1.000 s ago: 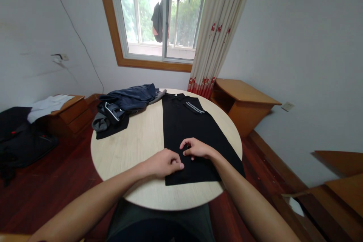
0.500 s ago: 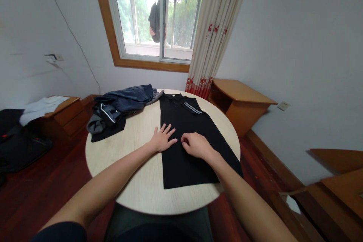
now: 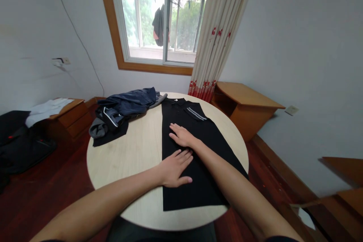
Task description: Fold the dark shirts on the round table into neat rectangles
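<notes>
A black polo shirt (image 3: 195,193) lies folded lengthwise on the round, pale wooden table (image 3: 133,159). Its collar points toward the window, and a short sleeve with light stripes shows at the upper right. My left hand (image 3: 176,168) rests flat on the lower middle of the shirt, fingers stretched out and thumb apart. Just beyond it, my right hand (image 3: 181,135) lies on the shirt with its fingers extended toward the left fold. Neither hand grips the cloth.
A heap of dark blue, black and grey clothes (image 3: 127,104) sits at the table's far left. Behind the table's right side stands a wooden cabinet (image 3: 249,96). A curtain (image 3: 218,34) hangs beside the window. White cloth (image 3: 47,109) lies on a low drawer unit at left.
My left hand has moved nearer to me and right, onto the shirt. My right hand has gone from curled to flat, shifting left and farther forward. The camera view has tilted slightly.
</notes>
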Demonstrator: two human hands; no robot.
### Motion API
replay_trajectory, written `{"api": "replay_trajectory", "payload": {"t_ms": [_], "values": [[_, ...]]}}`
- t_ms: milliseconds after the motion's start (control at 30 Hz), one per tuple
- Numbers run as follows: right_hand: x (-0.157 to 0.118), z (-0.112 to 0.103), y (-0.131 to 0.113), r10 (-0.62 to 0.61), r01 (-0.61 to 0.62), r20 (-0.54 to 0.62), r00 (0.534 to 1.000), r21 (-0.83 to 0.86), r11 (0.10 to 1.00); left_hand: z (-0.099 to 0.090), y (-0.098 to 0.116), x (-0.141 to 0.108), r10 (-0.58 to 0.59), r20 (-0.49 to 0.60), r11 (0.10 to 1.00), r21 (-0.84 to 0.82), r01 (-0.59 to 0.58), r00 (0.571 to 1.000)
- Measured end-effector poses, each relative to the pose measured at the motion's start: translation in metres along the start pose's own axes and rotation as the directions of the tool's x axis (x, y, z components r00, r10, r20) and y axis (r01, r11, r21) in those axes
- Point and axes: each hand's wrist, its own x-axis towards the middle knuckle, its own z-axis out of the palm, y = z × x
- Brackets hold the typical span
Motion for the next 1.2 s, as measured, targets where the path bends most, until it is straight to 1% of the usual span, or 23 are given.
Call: {"api": "replay_trajectory", "payload": {"t_ms": [67,133,233,367,467,533,600,700,867,1000,1200], "values": [[0.019,0.006,-0.003,0.027,-0.026,0.057,0.998,-0.015,1.0,0.001,0.005,-0.001,0.066,0.003,0.997,-0.035,-0.065,0.998],[0.04,0.012,-0.004,0.054,-0.051,0.067,0.996,-0.047,0.998,0.0,0.006,-0.002,0.102,0.014,0.993,-0.061,-0.101,0.995],[0.072,0.018,-0.001,0.093,-0.09,0.026,0.995,-0.101,0.991,-0.003,0.006,-0.003,0.148,0.008,0.986,-0.073,-0.147,0.989],[0.115,0.019,0.013,0.143,-0.142,-0.006,0.99,-0.133,0.981,-0.009,0.007,-0.002,0.187,-0.009,0.981,-0.051,-0.187,0.982],[0.141,0.02,0.025,0.169,-0.17,-0.015,0.985,-0.137,0.976,-0.011,0.007,0.0,0.203,0.0,0.979,-0.002,-0.203,0.979],[0.155,0.02,0.031,0.181,-0.182,-0.021,0.983,-0.129,0.975,-0.01,0.005,0.002,0.218,-0.001,0.974,0.055,-0.218,0.976],[0.168,0.02,0.037,0.192,-0.194,-0.025,0.981,-0.122,0.973,-0.005,0.001,0.005,0.253,-0.011,0.96,0.125,-0.249,0.967],[0.186,0.019,0.046,0.207,-0.208,-0.018,0.978,-0.12,0.971,0.008,-0.006,0.01,0.307,-0.057,0.929,0.237,-0.286,0.95],[0.216,0.015,0.066,0.25,-0.249,-0.004,0.968,-0.114,0.962,0.031,-0.017,0.018,0.366,-0.154,0.882,0.371,-0.289,0.918],[0.238,0.012,0.082,0.277,-0.278,-0.022,0.961,-0.117,0.954,0.046,-0.024,0.023,0.401,-0.157,0.861,0.402,-0.312,0.903],[0.266,0.008,0.1,0.295,-0.297,-0.038,0.955,-0.115,0.948,0.061,-0.034,0.026,0.383,-0.161,0.866,0.404,-0.293,0.909]]}}
